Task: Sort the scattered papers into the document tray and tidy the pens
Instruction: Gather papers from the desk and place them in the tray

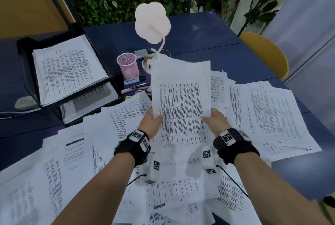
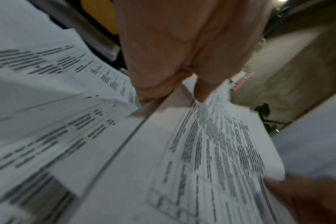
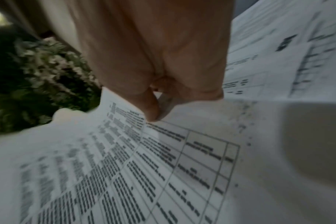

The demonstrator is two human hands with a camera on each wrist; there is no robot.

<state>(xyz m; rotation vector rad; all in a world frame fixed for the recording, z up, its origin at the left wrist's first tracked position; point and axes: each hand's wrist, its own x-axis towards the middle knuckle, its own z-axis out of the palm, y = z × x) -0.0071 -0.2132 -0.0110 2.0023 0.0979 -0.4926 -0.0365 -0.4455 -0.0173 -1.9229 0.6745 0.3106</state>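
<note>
Several printed sheets are held raised above the paper-strewn tabletop, the left hand and right hand each pinching a lower side edge. Judged light, limp and prone to sliding apart; a grip on both edges suits carrying to the document tray at far left.

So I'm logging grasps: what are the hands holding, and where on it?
Both hold one printed sheet: left hand pinches its left edge, right hand its right edge, both low on the page.
</note>
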